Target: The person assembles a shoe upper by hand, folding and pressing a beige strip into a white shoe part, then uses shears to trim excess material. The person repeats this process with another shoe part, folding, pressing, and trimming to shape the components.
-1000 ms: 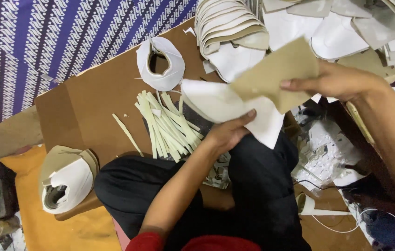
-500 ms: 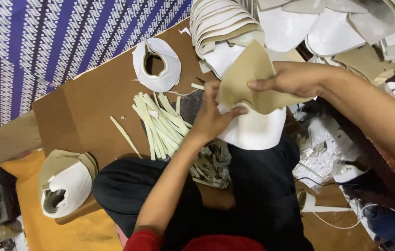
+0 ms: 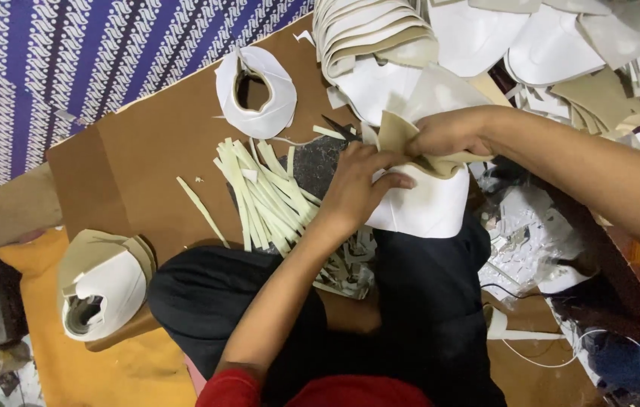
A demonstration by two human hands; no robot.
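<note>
Far to the left, a folded white and tan shoe piece (image 3: 105, 290) sits at the edge of the brown cardboard board (image 3: 146, 162). Next comes a white curved cutout (image 3: 257, 92) near the top of the board, and below it a messy pile of pale strips (image 3: 263, 197). Then come the hands. The left hand (image 3: 356, 190) reaches up from the lap and pinches the left edge of a tan sheet (image 3: 403, 142). The right hand (image 3: 449, 133) comes in from the right side and is closed on the same sheet, so both hands meet on it, touching. The tan sheet is bunched up between them and lies mostly sideways, left to right. Just under the hands is a big white sheet (image 3: 425, 203) resting over the dark trousers. It may be joined to the tan one, but that is hard to see. Up top and to the right are stacks of white cut pieces (image 3: 369, 34).
</note>
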